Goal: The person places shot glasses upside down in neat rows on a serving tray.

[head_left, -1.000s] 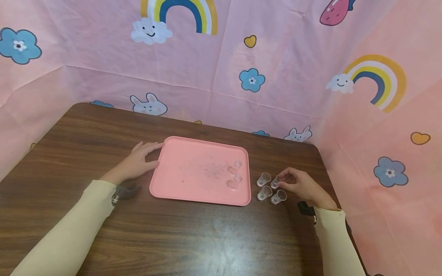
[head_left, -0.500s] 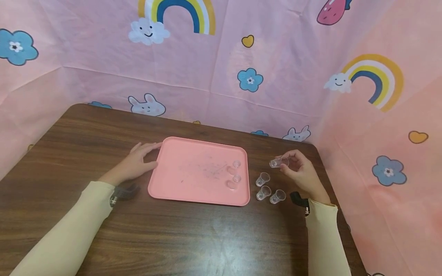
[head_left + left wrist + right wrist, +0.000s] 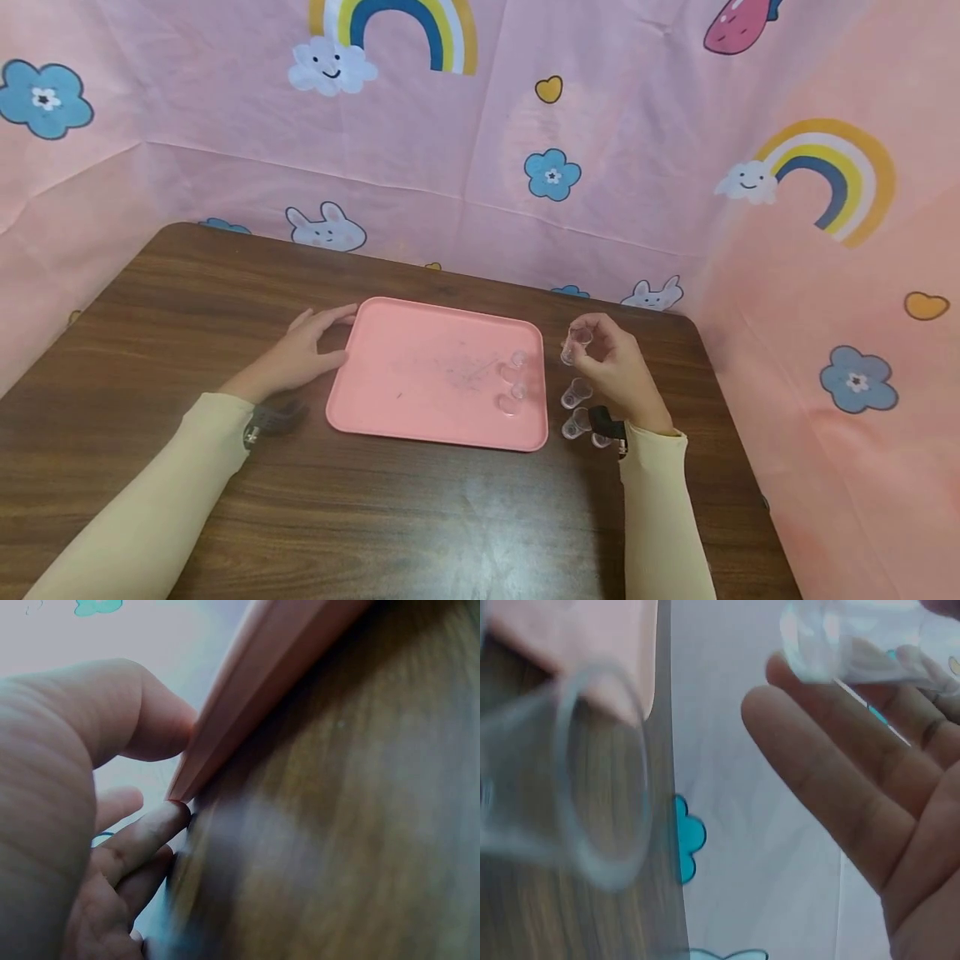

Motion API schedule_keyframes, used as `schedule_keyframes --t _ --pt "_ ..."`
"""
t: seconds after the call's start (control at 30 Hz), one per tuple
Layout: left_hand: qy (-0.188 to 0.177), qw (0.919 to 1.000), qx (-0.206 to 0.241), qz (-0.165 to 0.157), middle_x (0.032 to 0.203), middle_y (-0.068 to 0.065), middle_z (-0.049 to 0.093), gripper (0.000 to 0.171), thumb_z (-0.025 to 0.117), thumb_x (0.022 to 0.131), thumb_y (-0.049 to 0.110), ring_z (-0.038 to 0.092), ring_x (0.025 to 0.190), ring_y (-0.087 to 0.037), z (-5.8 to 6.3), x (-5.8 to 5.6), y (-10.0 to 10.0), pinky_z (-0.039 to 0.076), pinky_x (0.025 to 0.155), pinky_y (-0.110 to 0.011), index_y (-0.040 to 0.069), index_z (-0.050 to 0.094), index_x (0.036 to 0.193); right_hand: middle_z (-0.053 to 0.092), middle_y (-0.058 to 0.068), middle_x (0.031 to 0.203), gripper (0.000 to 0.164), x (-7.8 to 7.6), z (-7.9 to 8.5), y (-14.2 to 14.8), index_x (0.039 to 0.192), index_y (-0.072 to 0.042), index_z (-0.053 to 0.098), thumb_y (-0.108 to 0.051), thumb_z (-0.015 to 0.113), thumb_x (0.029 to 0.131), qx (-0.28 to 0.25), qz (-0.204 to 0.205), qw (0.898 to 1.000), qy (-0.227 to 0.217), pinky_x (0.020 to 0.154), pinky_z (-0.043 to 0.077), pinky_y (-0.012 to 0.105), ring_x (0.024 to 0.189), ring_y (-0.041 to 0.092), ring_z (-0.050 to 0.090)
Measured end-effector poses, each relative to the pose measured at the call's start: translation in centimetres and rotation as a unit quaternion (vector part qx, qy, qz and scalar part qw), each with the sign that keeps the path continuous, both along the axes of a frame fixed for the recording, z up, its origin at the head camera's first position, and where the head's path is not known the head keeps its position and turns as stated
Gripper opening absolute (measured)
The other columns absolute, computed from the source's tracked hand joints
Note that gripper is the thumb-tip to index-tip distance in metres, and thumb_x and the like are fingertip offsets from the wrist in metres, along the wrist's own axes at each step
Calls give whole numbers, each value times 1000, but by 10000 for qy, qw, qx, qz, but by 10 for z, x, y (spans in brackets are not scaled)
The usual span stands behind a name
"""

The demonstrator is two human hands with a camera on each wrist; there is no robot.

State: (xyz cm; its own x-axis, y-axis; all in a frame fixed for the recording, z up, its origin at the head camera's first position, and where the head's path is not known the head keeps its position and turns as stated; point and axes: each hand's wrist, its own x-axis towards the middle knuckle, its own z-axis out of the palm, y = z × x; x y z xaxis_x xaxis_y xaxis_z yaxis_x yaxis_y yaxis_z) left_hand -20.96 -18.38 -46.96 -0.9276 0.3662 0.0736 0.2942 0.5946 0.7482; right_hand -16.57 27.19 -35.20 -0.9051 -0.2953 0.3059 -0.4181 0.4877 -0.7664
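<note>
Head: right hand pinches cup (left touches tray).

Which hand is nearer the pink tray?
Left: the left hand touches the left edge of the pink tray; the right hand holds a clear cup beyond its right edge.

And the right hand grips one shot glass! Just left of that grip, the tray, two shot glasses on its nearest side; toward the body, three more shot glasses on the table; far left, the left hand touching the tray's opposite edge; behind, cloth.
</note>
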Motion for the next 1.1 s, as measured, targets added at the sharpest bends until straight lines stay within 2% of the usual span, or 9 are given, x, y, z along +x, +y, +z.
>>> schedule_keyframes --t 0.1,0.23,0.37,0.6,0.73,0.87,0.97,1.1 --pt "13 10000 -34 -21 144 -9 44 69 66 88 19 20 142 -34 0 -1 0 -5 117 -49 14 32 148 62 21 92 25 -4 -1 -9 109 7 52 6 61 86 -267 165 9995 13 72 58 36 86 31 66" --pt "72 9998 -187 -73 147 -12 39 64 65 89 22 26 140 -34 -1 -2 -2 -5 117 -47 12 36 146 60 18 94 27 -9 -1 -22 110 6 52 5 63 85 -254 225 9993 145 71 57 34 88 26 62" --pt "98 9995 -296 -77 149 -14 37 61 64 89 25 25 140 -35 -3 -4 -4 -4 117 -48 14 40 144 60 17 98 31 -12 1 -33 113 4 52 4 64 85 -168 175 9995 193 71 56 33 90 22 56" --pt "120 9994 -293 -110 148 -13 37 61 65 89 24 24 140 -34 -4 -5 -4 -4 117 -48 16 40 145 63 15 106 34 -15 5 -48 118 1 52 3 63 86 -129 188 9989 397 76 55 41 90 23 61" --pt "50 9994 -327 -84 149 -10 37 62 65 89 25 24 141 -33 -5 -6 -3 -4 118 -47 17 40 145 64 13 110 31 -16 7 -56 117 3 52 2 62 87 -231 171 9975 651 77 55 42 93 25 62" --pt "3 9995 -303 -82 149 -10 37 61 65 89 25 24 141 -32 -3 -4 -2 -4 118 -48 18 40 144 64 16 110 32 -16 9 -65 116 6 51 3 64 86 -462 141 9960 749 77 52 41 93 27 61" --pt "28 9997 -245 -89 149 -11 37 61 65 89 24 25 140 -33 -2 -3 -2 -4 117 -49 16 41 144 64 15 109 34 -22 2 -67 115 4 51 1 65 85 -497 208 9956 765 75 51 38 93 26 60" --pt "48 9997 -243 -59 149 -11 37 60 65 89 24 24 141 -33 -1 -3 -2 -3 117 -49 16 41 144 65 4 105 31 -31 -11 -62 114 -8 57 -9 70 85 -236 130 9951 947 70 52 31 88 17 60"
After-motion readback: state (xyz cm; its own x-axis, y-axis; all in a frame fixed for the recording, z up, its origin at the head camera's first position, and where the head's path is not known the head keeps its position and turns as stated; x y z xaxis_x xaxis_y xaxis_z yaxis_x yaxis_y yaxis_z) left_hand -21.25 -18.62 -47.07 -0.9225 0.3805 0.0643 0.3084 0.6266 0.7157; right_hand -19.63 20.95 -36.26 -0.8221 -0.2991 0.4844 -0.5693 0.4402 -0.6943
